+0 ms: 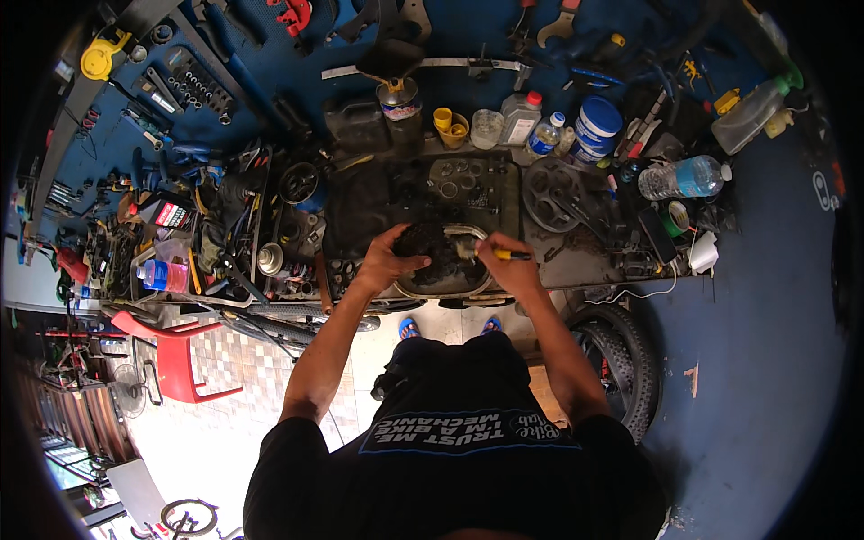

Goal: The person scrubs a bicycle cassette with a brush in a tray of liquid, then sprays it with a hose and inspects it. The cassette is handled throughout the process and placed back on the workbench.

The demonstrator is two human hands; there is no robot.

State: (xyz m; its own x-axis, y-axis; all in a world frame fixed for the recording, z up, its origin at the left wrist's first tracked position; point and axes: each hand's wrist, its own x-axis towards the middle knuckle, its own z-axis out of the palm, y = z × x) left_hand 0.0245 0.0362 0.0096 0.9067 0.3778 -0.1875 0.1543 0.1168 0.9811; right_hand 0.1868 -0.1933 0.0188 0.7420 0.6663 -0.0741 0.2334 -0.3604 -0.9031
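At the front of the bench, a shallow oval basin with a pale rim contains dark, dirty liquid. My left hand grips a blackened bicycle cassette over the basin's left side, thumb lying across it; its exact outline is hard to make out. From the right, my right hand is closed around a brush with a yellow and black handle. The pale bristles point left over the basin, close to the cassette. Behind the basin, a dark tray carries rings and small metal parts.
A crankset with a chainring lies right of the tray. Bottles and a blue-lidded tub line the back, beside a spray can. Crowded tools fill the left bench. Tyres stand below right; a red chair is left.
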